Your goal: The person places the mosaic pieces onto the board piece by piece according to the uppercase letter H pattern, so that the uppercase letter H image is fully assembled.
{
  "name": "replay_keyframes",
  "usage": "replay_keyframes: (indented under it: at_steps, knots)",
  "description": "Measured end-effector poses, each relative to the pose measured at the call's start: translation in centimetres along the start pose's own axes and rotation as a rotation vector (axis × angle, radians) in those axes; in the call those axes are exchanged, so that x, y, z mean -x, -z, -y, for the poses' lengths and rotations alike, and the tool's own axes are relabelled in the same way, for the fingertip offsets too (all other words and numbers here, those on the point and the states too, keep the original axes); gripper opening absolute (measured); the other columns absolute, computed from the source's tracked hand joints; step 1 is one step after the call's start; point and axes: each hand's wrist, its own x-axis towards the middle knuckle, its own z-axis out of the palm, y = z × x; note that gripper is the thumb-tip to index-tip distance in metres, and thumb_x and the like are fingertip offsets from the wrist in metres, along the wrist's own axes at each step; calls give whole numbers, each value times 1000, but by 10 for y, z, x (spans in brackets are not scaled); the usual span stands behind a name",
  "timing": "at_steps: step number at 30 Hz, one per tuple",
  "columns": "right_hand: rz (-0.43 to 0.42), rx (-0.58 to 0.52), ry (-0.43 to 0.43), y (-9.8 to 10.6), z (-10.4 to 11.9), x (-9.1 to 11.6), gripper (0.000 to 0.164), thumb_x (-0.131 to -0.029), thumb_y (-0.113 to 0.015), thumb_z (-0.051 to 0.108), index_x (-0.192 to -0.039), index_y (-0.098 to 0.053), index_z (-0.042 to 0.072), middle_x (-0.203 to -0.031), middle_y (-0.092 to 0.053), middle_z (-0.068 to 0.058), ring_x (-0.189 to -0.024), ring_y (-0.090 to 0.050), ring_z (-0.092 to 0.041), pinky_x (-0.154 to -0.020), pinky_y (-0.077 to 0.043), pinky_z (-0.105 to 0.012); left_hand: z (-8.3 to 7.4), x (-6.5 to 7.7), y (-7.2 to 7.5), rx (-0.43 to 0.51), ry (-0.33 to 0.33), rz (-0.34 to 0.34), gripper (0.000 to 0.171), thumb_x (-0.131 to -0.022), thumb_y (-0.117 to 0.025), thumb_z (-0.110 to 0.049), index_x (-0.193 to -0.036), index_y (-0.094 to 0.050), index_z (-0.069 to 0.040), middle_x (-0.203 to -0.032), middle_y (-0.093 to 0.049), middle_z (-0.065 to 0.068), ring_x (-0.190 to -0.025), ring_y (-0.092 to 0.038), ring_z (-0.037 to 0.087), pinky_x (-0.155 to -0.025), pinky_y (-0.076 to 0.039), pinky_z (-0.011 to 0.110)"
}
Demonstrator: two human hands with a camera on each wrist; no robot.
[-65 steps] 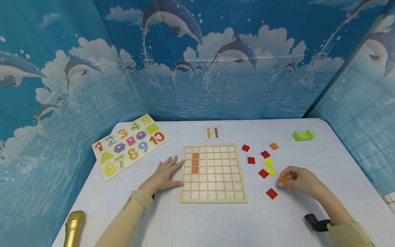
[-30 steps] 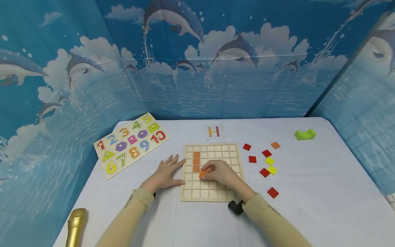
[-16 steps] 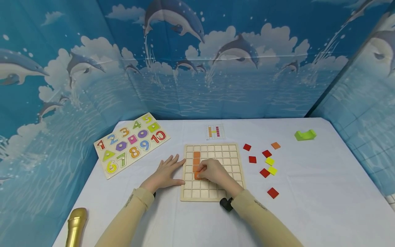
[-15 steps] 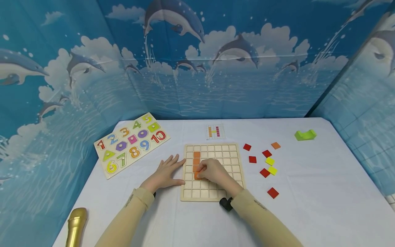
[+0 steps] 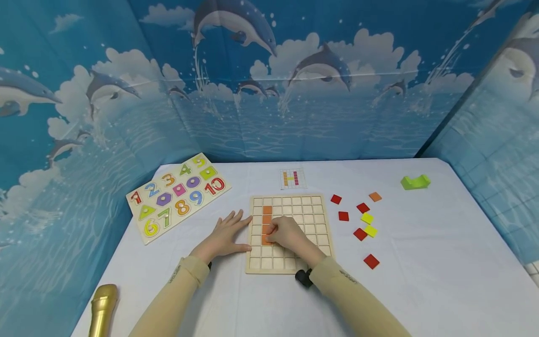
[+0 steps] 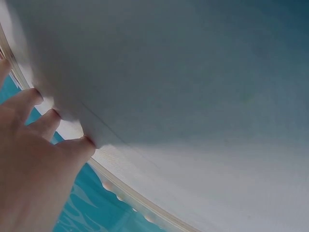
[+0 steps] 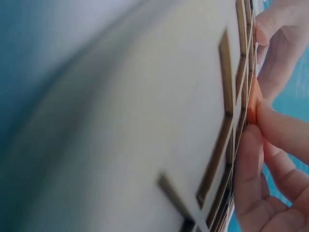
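Note:
In the head view, a pale wooden grid board (image 5: pixel 290 271) lies on the white table. A column of orange square tiles (image 5: pixel 267 219) runs down its second column from the left. My right hand (image 5: pixel 290 233) reaches over the board, thumb and fingers pinching an orange tile (image 5: pixel 265 240) at the column's lower end. The right wrist view shows that tile (image 7: pixel 253 102) slightly tilted at its cell, fingertips against it. My left hand (image 5: pixel 225 237) lies with fingers spread on the table, thumb and a fingertip at the board's left edge.
Several red tiles (image 5: pixel 371 261), two yellow tiles (image 5: pixel 367 218) and an orange tile (image 5: pixel 375 196) lie right of the board. A pattern card (image 5: pixel 299 184) is behind it. A number puzzle (image 5: pixel 202 206) lies left, a gold microphone (image 5: pixel 102 309) front left, a green block (image 5: pixel 415 182) back right.
My right hand has carried the orange tile leftward from the loose tiles to the board and lowered it at the column's lower end. The left hand stays at the board's edge.

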Motion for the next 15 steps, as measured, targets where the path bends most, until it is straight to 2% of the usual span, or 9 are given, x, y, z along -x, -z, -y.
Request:
replay_keyframes:
  at_steps: [7,15]
  knots:
    - [1,26,-2,-3,0,-1,13,-83,-78,11,-78,-67,9,-70,-60,1,-62,-52,-12,-56,-41,-22,0,1,0,5,-1,-6,86,-82,-77,-46,-154,-35,-22,-164,-19,15,-153,-10,39,-121,-6,64]
    - [-9,-68,-13,9,-6,8,9,-83,-77,13,-87,-70,10,-78,-64,1,-69,-55,-13,-61,-44,-23,0,0,0,9,13,2,87,-82,-76,-48,-155,-34,-24,-165,-17,13,-153,-8,37,-122,-4,63]
